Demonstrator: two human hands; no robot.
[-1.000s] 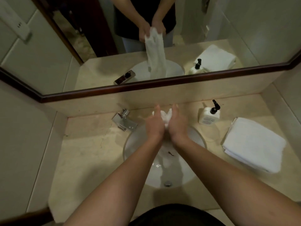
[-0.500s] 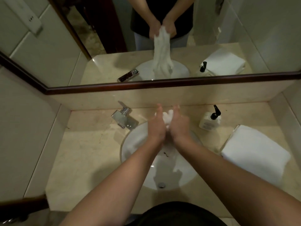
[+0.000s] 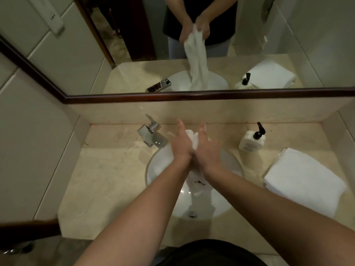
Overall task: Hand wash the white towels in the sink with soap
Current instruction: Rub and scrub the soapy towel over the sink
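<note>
**Towel hangs plumb between two palms**

Beige counter surrounds the sink [image 3: 157, 169]. Left hand [image 3: 181, 144] and right hand [image 3: 206, 148] press the white towel [image 3: 192, 136] between them; its length hangs toward 6 o'clock into the basin, equally near both hands.

**Washroom surroundings: condition as seen**

The surface [image 3: 107, 169] is beige marble-look stone, veined, with a matching upstand [image 3: 230, 110] along the back and a return at the right end. Above the upstand hangs a wide mirror [image 3: 317, 45] bounded below and at left by a dark wood frame [image 3: 192, 96]. The left wall [image 3: 25, 150] carries large pale tiles with thin joints. A white wall-mounted unit [image 3: 49, 15] sits high on those tiles. The mirror reflects a dark wooden door frame, a mottled stone floor and pale walls. A dark wood trim [image 3: 26, 229] runs below the surface at lower left. Lighting is dim, warm and even.
</note>
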